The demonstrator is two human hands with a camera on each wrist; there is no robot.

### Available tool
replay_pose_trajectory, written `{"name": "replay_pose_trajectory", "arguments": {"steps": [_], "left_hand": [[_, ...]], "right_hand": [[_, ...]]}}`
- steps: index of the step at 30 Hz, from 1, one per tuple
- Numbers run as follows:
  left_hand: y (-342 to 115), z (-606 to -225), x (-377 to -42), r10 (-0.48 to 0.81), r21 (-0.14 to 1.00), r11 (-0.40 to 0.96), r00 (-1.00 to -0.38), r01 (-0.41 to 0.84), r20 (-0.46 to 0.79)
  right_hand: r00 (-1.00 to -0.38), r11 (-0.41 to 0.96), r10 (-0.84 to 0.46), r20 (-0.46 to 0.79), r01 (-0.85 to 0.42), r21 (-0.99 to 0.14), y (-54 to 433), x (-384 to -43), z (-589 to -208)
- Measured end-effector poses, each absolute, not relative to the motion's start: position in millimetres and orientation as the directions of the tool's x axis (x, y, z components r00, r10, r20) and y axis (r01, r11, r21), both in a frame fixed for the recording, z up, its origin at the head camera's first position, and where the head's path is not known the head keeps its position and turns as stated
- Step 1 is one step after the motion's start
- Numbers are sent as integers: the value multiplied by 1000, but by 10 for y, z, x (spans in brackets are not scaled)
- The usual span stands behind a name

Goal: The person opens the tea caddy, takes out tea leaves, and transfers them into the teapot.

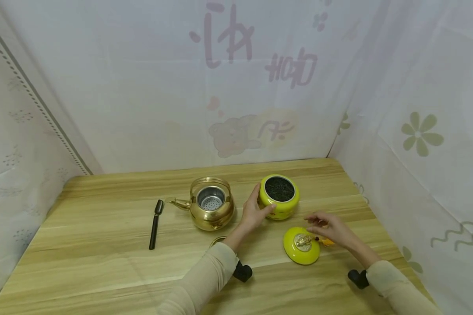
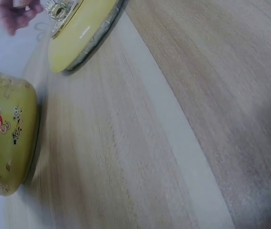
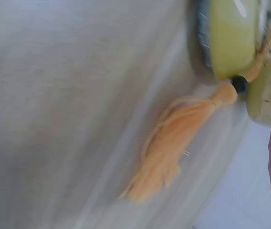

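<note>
On a wood-grain tabletop [image 1: 102,245], a yellow jar [image 1: 285,211] stands uncovered, dark leafy contents [image 1: 280,189] showing in its mouth. A left hand [image 1: 255,211] holds it at its 8 o'clock side, fingers curved around the wall, thumb in front. Toward 5 o'clock from the jar lies a yellow lid [image 1: 293,253] with an ornate gold knob [image 1: 303,241] and, at its 3 o'clock, an orange tassel [image 1: 327,242]. A right hand [image 1: 331,228] hovers at the lid's 2 o'clock, fingers loosely bent, gripping nothing. At the jar's 9 o'clock sits a gold teapot [image 1: 213,218], spout toward 9 o'clock, a perforated strainer [image 1: 211,202] in its opening. A dark scoop [image 1: 155,225] lies between the teapot's 8 and 9 o'clock.
</note>
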State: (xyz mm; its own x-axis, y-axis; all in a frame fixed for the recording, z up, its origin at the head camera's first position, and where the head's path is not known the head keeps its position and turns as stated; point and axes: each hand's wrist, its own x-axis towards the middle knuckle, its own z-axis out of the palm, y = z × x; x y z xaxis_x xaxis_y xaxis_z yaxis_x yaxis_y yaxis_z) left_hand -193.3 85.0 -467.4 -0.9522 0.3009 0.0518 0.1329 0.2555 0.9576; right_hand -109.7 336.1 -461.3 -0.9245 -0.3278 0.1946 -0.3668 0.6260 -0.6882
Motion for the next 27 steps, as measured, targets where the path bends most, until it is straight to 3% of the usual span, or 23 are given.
{"name": "replay_pose_trajectory", "arguments": {"steps": [8, 15, 27], "left_hand": [[800, -4710, -1863, 252, 964, 258, -968, 68, 1], [687, -4707, -1733, 244, 989, 149, -968, -15, -51], [108, -4634, -1283, 339, 999, -30, -940, -45, -32]], "right_hand": [[-960, 593, -196, 202, -280, -755, 3313, -1258, -4566], [-982, 560, -115, 150, -189, -807, 3287, -1428, -4578], [-982, 491, -162, 92, -161, -856, 3179, -1723, -4606]]}}
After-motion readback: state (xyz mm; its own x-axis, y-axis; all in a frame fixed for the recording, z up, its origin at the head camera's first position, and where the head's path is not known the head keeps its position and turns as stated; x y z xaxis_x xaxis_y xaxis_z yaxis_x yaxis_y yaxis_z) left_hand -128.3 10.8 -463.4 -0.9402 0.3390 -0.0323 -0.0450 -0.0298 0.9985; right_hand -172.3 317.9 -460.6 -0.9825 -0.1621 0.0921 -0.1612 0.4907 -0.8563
